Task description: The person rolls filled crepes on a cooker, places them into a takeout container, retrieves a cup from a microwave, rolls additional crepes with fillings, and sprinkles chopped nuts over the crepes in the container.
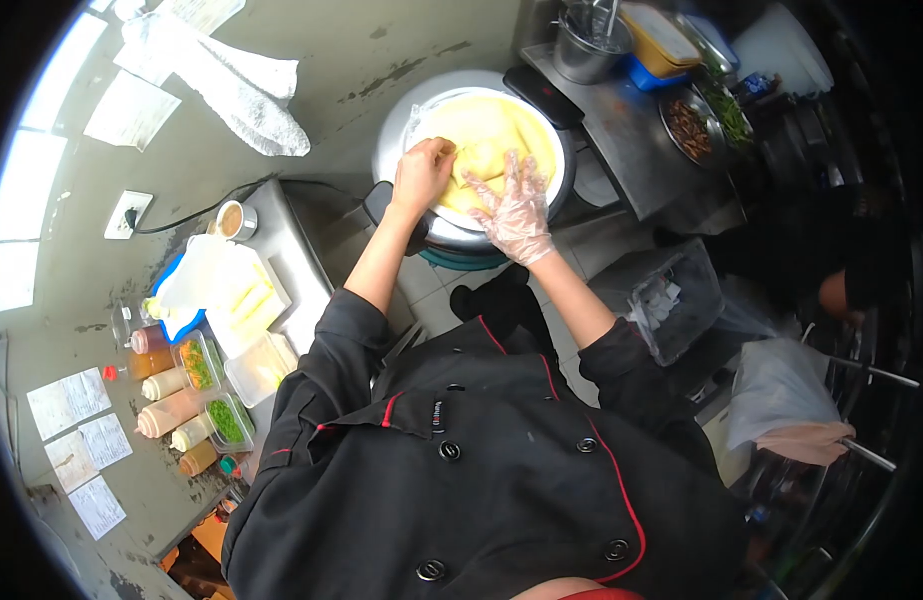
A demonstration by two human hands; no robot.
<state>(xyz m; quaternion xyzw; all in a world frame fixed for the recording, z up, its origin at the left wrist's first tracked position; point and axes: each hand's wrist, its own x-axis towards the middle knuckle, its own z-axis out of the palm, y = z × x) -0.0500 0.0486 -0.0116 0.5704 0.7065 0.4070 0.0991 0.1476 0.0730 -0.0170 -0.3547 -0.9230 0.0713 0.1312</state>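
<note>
A soft yellow mass [490,125], dough-like or mashed, fills a round white-rimmed container [559,160] set in a large metal pot with black handles. My left hand [425,178] is bare, at the left side of the mass. Its fingertips are pinched together; what they hold, if anything, is too small to make out. My right hand [515,212], in a clear plastic glove, lies with fingers spread on the front right of the mass. Clear plastic film shows at the container's upper left edge.
Left, a metal counter [300,232] carries a white board [244,285], sauce bottles [167,412] and tubs of chopped greens [229,420]. A metal table [642,150] at right holds pots and trays. Below it stands a clear bin [682,300]. Another person's dark clothing shows far right.
</note>
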